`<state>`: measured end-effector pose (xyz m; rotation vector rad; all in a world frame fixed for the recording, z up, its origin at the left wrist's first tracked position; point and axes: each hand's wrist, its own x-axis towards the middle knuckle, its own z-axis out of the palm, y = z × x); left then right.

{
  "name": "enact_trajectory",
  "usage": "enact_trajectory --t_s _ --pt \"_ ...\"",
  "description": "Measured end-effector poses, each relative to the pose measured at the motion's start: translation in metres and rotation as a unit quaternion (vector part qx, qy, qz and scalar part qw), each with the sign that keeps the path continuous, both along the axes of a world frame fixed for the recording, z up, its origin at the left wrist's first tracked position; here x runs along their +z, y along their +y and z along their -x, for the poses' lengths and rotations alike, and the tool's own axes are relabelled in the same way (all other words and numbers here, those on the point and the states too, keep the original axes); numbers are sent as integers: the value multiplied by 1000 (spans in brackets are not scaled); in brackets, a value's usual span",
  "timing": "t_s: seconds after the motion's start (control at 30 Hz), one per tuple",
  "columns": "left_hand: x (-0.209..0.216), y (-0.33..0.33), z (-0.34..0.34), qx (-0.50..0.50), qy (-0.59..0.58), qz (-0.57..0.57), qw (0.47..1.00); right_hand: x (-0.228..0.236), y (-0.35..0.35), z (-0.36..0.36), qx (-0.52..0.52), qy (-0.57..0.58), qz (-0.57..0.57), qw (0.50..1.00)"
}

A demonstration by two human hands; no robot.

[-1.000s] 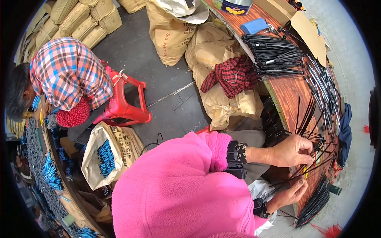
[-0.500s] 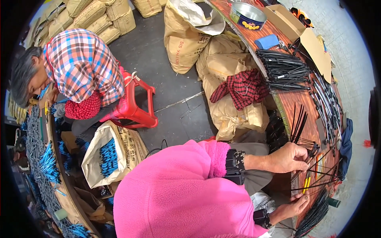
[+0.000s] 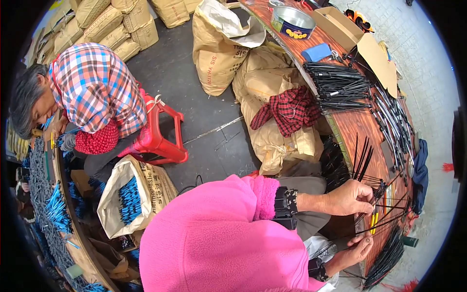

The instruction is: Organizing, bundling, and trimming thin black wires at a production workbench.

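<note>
My left hand (image 3: 346, 197), the upper one in the head view, is closed in a pinch over a cluster of thin black plastic strips (image 3: 378, 187) that look like cable ties. Below it, my right hand (image 3: 351, 254) has its thumb and fingers together at the end of a long black strip (image 3: 386, 224); the exact grip is partly hidden. Between my hands a yellow-handled tool (image 3: 373, 221) lies at the table's edge. More black strips (image 3: 361, 160) fan out beyond my left hand. A dense black bundle (image 3: 386, 260) lies to the right of my right hand.
The wooden table (image 3: 350, 127) holds black bundles (image 3: 335, 85), silvery-black strips (image 3: 391, 124), a round tin (image 3: 293, 23) and an open carton (image 3: 340, 27). Sacks (image 3: 277, 117) stand beside it. A co-worker (image 3: 92, 87) sits on a red stool (image 3: 163, 131) near blue strips (image 3: 129, 199).
My right hand has shifted slightly left, away from the yellow-handled tool. My left hand has moved a little left and down in the picture. The whole view has shifted slightly.
</note>
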<state>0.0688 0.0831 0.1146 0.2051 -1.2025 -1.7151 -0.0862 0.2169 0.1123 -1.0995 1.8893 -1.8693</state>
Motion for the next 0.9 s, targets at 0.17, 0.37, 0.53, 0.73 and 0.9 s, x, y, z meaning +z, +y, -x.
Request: enact_trajectory --t_s 0.17,0.37,0.53,0.73,0.9 --pt "0 -1 4 -3 11 -25 1000 -1 3 7 33 -38 35 998" --pt "0 0 6 -24 13 -28 999 -1 3 4 24 -49 10 998" --pt "-1 3 8 -29 8 -11 999 -1 6 0 17 -53 9 998" --pt "-1 6 9 -24 13 -1 1000 0 9 -2 24 -55 21 998" --pt "2 8 7 -21 1 -14 1000 0 13 -5 42 -45 9 998"
